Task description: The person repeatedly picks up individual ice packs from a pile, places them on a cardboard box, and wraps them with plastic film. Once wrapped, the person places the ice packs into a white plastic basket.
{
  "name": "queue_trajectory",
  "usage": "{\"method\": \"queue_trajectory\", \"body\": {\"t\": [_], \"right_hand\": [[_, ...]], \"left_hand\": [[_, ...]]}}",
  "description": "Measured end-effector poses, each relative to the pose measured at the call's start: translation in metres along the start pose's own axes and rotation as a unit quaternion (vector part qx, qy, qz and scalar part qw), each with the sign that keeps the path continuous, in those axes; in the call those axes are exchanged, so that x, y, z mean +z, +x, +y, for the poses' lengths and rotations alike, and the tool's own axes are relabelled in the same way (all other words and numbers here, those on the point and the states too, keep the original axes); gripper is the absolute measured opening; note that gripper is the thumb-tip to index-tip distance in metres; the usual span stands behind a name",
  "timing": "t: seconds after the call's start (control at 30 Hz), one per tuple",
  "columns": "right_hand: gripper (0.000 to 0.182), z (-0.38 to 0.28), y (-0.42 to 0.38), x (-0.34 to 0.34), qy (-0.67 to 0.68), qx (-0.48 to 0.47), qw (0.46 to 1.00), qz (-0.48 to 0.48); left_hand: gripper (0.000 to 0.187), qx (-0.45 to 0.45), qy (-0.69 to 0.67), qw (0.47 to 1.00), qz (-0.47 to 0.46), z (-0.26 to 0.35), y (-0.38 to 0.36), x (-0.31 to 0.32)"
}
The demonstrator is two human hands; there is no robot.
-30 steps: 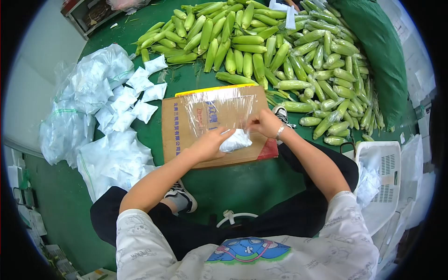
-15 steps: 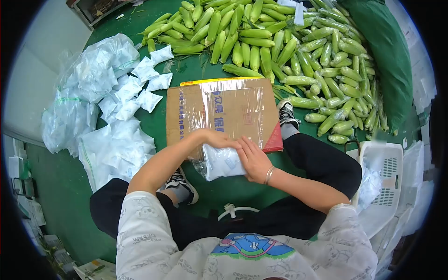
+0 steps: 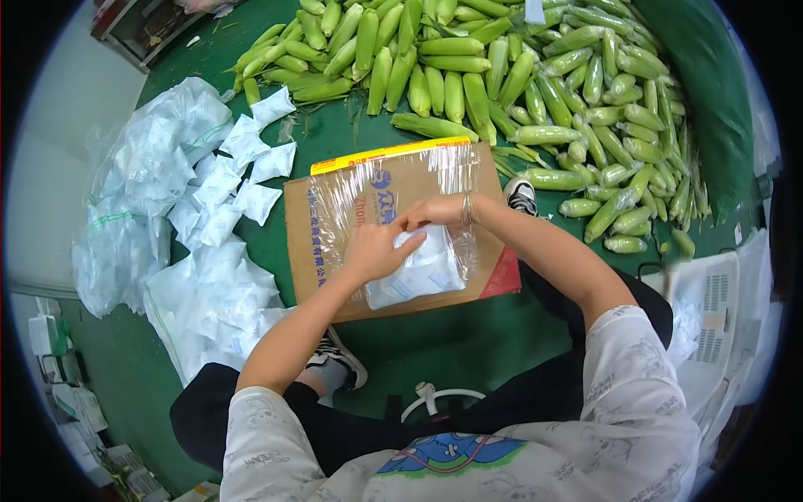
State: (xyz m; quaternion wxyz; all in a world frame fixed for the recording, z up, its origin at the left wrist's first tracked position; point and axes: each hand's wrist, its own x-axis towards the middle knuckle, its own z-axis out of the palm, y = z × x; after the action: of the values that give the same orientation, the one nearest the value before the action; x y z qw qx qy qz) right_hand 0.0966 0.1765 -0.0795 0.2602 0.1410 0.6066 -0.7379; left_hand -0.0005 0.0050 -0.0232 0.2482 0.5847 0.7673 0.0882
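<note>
A cardboard box (image 3: 335,188) with blue lettering and clear film over its top lies in front of me. On it rests a white ice pack bundle (image 3: 414,279) in clear plastic. My left hand (image 3: 376,248) is at the bundle's upper left, thumb stretched over it. From the upper right, my right hand (image 3: 439,212) reaches to the bundle's top edge, its fingers bent and meeting those of my left hand. Both hands seem to pinch the clear film there, though the fingertips are partly hidden.
White ice packs (image 3: 219,180) and plastic bags (image 3: 125,209) of them lie at the left. Green corn (image 3: 456,63) is heaped behind the box, film-wrapped corn (image 3: 619,125) at the right. A white basket (image 3: 711,301) stands at the lower right.
The bundle has moved from the box's near edge further onto its top and turned slightly. My right hand has gone from the bundle's right side to its top edge; my left hand has shifted slightly left.
</note>
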Motion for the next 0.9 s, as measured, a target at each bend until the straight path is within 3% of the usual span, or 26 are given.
{"method": "queue_trajectory", "body": {"t": [0.03, 0.07, 0.1, 0.13, 0.17, 0.2, 0.23, 0.27, 0.3, 0.37, 0.4, 0.47, 0.5, 0.53, 0.57, 0.6, 0.63, 0.67, 0.7, 0.73, 0.77, 0.8, 0.83, 0.87, 0.9], "right_hand": [[0.051, -0.002, -0.004, 0.007, 0.007, -0.001, 1.000, 0.001], [0.048, -0.005, -0.011, 0.016, -0.062, 0.015, 0.998, -0.001], [0.045, -0.010, -0.017, 0.025, -0.135, 0.032, 0.990, -0.003], [0.046, -0.002, -0.016, 0.035, -0.166, -0.029, 0.986, 0.008], [0.047, 0.008, -0.014, 0.052, -0.195, -0.090, 0.976, 0.021], [0.048, 0.021, -0.010, 0.062, -0.209, -0.150, 0.965, 0.043], [0.048, 0.032, -0.006, 0.068, -0.213, -0.153, 0.964, 0.046], [0.048, 0.043, -0.002, 0.075, -0.276, -0.198, 0.936, 0.097], [0.048, 0.049, -0.004, 0.084, -0.339, -0.238, 0.898, 0.147], [0.047, 0.039, -0.030, 0.110, -0.371, -0.236, 0.874, 0.205], [0.048, 0.035, -0.047, 0.126, -0.296, -0.202, 0.911, 0.206], [0.048, 0.038, -0.093, 0.157, -0.136, -0.177, 0.962, 0.159], [0.048, 0.048, -0.123, 0.177, -0.048, -0.189, 0.974, 0.118], [0.045, 0.059, -0.148, 0.204, -0.011, -0.181, 0.973, 0.143], [0.045, 0.069, -0.168, 0.226, 0.028, -0.171, 0.970, 0.170], [0.045, 0.074, -0.177, 0.235, 0.028, -0.170, 0.967, 0.186], [0.044, 0.078, -0.183, 0.241, 0.013, -0.183, 0.927, 0.327], [0.046, 0.085, -0.187, 0.249, 0.001, -0.189, 0.862, 0.471], [0.045, 0.094, -0.181, 0.250, 0.108, -0.228, 0.802, 0.541], [0.046, 0.105, -0.188, 0.247, 0.092, -0.141, 0.773, 0.612], [0.046, 0.113, -0.189, 0.245, 0.085, -0.126, 0.747, 0.647], [0.041, 0.113, -0.189, 0.251, 0.016, -0.112, 0.758, 0.642], [0.043, 0.072, -0.194, 0.283, -0.114, 0.007, 0.762, 0.637], [0.051, 0.024, -0.219, 0.303, -0.150, -0.009, 0.804, 0.575], [0.054, 0.011, -0.212, 0.315, -0.185, -0.110, 0.773, 0.596]], "left_hand": [[0.049, 0.002, 0.002, 1.000, -0.007, -0.007, 0.002, 0.011], [0.051, 0.014, -0.180, 0.982, -0.052, -0.015, 0.004, 0.025], [0.053, 0.025, -0.357, 0.929, -0.091, -0.016, 0.003, 0.031], [0.055, -0.028, -0.283, 0.933, -0.220, 0.000, -0.009, 0.022], [0.055, -0.025, -0.366, 0.875, -0.315, 0.020, -0.032, 0.018], [0.052, -0.081, -0.416, 0.796, -0.432, 0.023, -0.045, 0.048], [0.051, -0.122, -0.466, 0.725, -0.491, 0.034, -0.067, 0.073], [0.051, -0.095, -0.442, 0.718, -0.530, 0.039, -0.094, 0.093], [0.048, 0.190, -0.405, 0.735, -0.510, 0.045, -0.126, 0.112], [0.042, -0.119, -0.422, 0.601, -0.668, 0.088, -0.169, 0.124], [0.042, -0.118, -0.421, 0.601, -0.669, 0.081, -0.190, 0.150], [0.046, -0.137, -0.594, 0.540, -0.581, 0.048, -0.206, 0.228], [0.054, -0.075, -0.571, 0.687, -0.444, 0.036, -0.204, 0.253], [0.057, -0.169, -0.721, 0.349, -0.575, 0.043, -0.195, 0.222], [0.061, -0.243, -0.749, -0.045, -0.615, 0.051, -0.182, 0.189], [0.062, -0.135, -0.805, 0.158, -0.555, 0.047, -0.174, 0.190], [0.063, -0.013, -0.811, 0.349, -0.469, 0.046, -0.161, 0.193], [0.069, -0.139, -0.855, 0.318, -0.386, 0.080, -0.173, 0.142], [0.071, -0.212, -0.815, 0.479, -0.249, 0.099, -0.183, 0.118], [0.072, -0.243, -0.849, 0.459, -0.096, 0.123, -0.195, 0.100], [0.067, -0.151, -0.814, 0.562, -0.006, 0.145, -0.206, 0.078], [0.059, -0.136, -0.728, 0.664, 0.099, 0.149, -0.209, 0.090], [0.053, -0.130, -0.530, 0.791, 0.277, 0.118, -0.194, 0.150], [0.049, -0.127, -0.608, 0.728, 0.289, 0.112, -0.180, 0.149], [0.045, -0.039, -0.722, 0.666, 0.186, 0.121, -0.162, 0.134]]}}
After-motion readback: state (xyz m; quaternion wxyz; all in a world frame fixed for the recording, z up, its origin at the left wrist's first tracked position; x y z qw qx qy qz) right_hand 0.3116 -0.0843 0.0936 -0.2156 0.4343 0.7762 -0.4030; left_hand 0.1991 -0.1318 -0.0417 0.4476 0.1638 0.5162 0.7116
